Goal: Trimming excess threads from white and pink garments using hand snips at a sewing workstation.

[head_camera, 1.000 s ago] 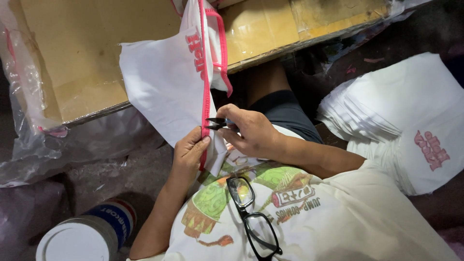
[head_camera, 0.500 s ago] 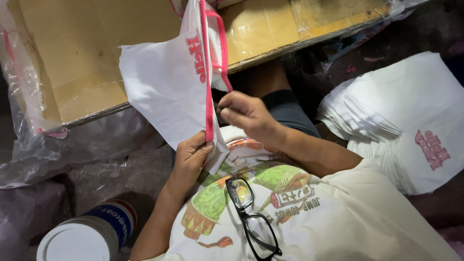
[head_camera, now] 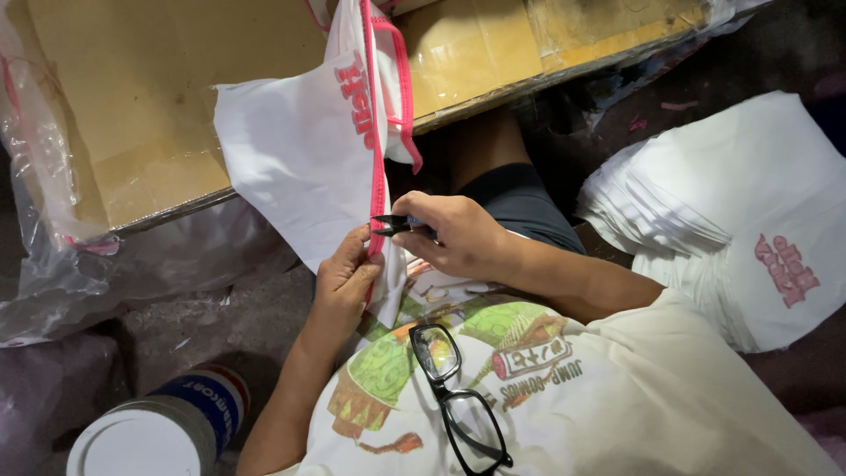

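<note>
White cloth bag (head_camera: 300, 167) with pink trim, held up over a cardboard sheet (head_camera: 132, 97) at centre. The left hand (head_camera: 344, 282) pinches the bag's pink edge near its lower corner. Just right of it, the right hand (head_camera: 458, 234) grips small black thread snips (head_camera: 392, 224), blades at the trim. Far right lies a stack of white bags (head_camera: 731, 211). Black glasses (head_camera: 454, 392) hang on the person's shirt.

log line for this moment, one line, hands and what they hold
left hand: pinches pink seam of white bag | right hand: holds snips at seam | stack of bags to the right | cardboard behind
</note>
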